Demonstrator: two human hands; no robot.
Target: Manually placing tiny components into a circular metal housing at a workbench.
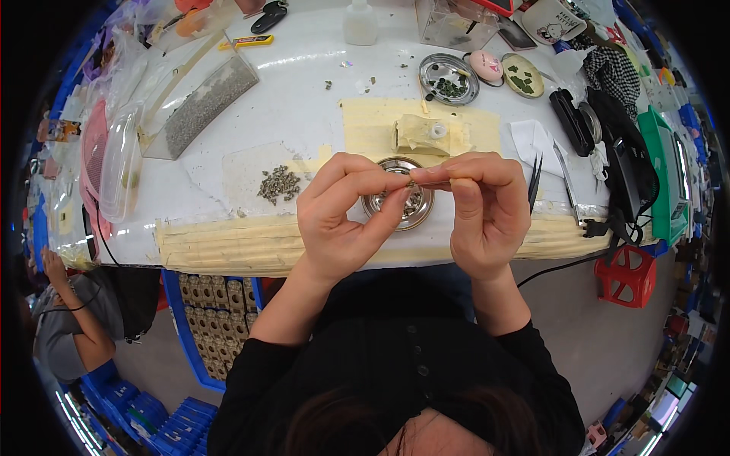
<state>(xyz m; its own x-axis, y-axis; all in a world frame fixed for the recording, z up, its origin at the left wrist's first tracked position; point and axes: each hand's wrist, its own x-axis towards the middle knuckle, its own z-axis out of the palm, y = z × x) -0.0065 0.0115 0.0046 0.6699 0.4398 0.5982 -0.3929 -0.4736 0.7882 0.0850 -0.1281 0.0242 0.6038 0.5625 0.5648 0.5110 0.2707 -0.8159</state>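
Note:
My left hand (344,211) and my right hand (490,214) meet fingertip to fingertip over a round shiny metal dish (414,220). Both are closed in a pinch. Something tiny and thin is between the fingertips, too small to name. Small metal parts lie in the dish, which my fingers partly cover. To the left, a pile of small metal pieces (279,185) rests on a clear sheet. Just beyond the dish is a tape-wrapped block (423,134) with a small white ring on it.
Tweezers (535,181) and white tissue (537,144) lie at the right. Farther back are a round dish of dark green bits (449,80) and a squeeze bottle (360,24). A clear tray of grey granules (209,106) stands left. Below the table edge is a blue crate (182,328).

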